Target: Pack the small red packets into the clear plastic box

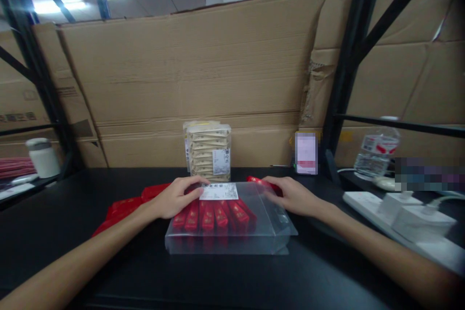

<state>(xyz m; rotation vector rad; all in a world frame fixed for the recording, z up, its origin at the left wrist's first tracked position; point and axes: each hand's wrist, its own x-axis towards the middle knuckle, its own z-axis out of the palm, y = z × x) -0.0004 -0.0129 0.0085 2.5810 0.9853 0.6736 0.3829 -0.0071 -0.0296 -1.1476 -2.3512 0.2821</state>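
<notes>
A clear plastic bag [269, 218] lies on the black table, with several red packets [221, 215] in a row inside it and a white printed label [219, 191] on top. My left hand [178, 196] rests at the bag's left upper edge, thumb and fingers apart, touching beside the label. My right hand [290, 194] is at the bag's right upper side, its fingers partly behind the film and near a red packet [254, 180]; what they grip is hard to make out. More red packets [123, 207] lie left of the bag, partly behind my left forearm.
Bagged beige packets [209, 150] stand behind the bag against a cardboard wall [196, 72]. A phone [306, 153] stands at the back right. Power strips [403, 218] and a water bottle [378, 150] are at right, a white jar [42, 157] at left. Black rack posts [348, 72] flank the table [145, 271].
</notes>
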